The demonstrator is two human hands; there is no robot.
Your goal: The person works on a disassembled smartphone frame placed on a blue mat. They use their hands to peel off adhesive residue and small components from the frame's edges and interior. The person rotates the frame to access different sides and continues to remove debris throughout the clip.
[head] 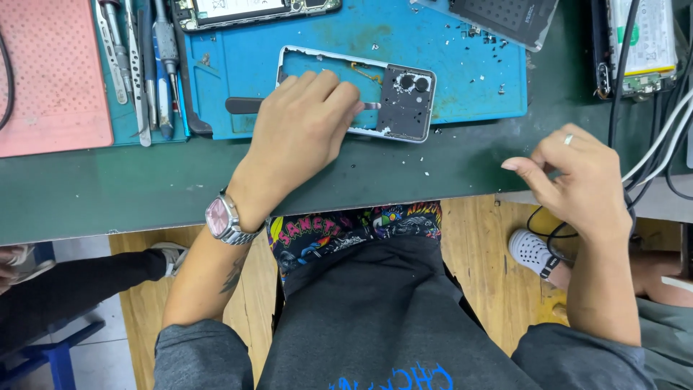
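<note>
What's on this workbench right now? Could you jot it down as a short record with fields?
Left hand: presses on a phone frame, holding a dark-handled tool
Right hand: off the mat, over the bench edge, holding nothing visible
Surface: blue work mat
Nearby: tweezers and drivers, white cables

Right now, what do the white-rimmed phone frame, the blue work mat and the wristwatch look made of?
The white-rimmed phone frame under the left hand looks like painted metal or plastic, its edge chipped. The blue work mat seems soft matte silicone, scuffed and stained. The wristwatch shows a shiny steel-like link band and a pink dial.
</note>
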